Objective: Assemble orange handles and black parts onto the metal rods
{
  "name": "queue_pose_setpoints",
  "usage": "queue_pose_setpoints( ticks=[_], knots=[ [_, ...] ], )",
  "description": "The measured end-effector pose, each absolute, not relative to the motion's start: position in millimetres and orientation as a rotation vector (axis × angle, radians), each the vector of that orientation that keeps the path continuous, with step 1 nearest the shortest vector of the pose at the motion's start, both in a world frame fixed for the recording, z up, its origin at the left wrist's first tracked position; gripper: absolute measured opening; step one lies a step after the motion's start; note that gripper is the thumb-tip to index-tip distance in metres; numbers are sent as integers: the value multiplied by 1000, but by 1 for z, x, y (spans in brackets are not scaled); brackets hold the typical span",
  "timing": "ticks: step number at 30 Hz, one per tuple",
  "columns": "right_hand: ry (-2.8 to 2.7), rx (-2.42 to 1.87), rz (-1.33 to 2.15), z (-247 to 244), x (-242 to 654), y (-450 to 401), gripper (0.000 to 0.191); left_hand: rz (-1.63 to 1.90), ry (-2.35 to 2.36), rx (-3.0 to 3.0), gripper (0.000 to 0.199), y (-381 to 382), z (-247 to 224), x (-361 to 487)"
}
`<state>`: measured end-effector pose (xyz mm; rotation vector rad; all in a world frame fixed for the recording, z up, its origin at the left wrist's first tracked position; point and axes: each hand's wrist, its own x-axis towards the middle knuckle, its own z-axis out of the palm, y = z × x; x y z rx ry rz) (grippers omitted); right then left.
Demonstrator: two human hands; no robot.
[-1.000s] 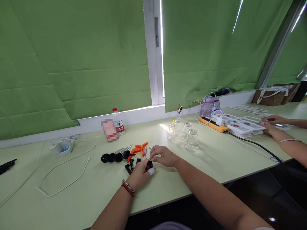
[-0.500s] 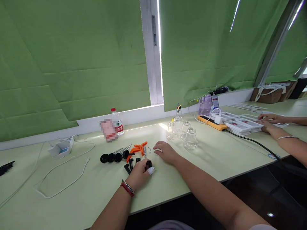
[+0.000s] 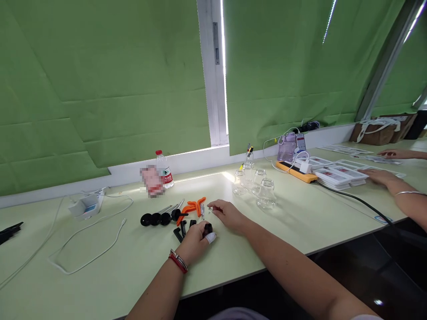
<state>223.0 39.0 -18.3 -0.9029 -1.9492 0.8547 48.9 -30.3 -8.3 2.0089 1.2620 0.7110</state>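
Observation:
My left hand (image 3: 197, 239), with white tape on the thumb, is closed round a small black cylindrical plastic part (image 3: 208, 229). My right hand (image 3: 228, 214) reaches over several tiny metal pieces (image 3: 210, 210), its thumb and forefinger slightly apart beside them. Thin metal screws (image 3: 202, 210) lie just left of those fingers. Behind my left hand are orange plastic handles (image 3: 190, 208) and black angled pieces (image 3: 180, 231). Farther left, several round black knob-like parts (image 3: 155, 219) stand in a row in front of silver rods (image 3: 171, 208).
Several glass jars (image 3: 266, 194) stand right of my right hand; one holds pens. A water bottle (image 3: 167, 171) is at the back. White cables (image 3: 96, 260) lie left. At right are an orange power strip (image 3: 296, 172), stacked cards (image 3: 336, 176) and another person's hands (image 3: 380, 174).
My right hand has moved a little left, to the tiny metal pieces. My left hand keeps the black part. The other person's hands have moved over the cards.

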Motion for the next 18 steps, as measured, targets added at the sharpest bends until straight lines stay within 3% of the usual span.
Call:
queue_pose_setpoints(
  ticks=[6,18],
  knots=[
    [-1587,-456,1531,-1,215,24,26,724,1256,2017,14,-29,-11,49],
    [-1829,-395,1490,-5,222,23,23,755,1222,2071,12,-27,-14,48]
  ],
)
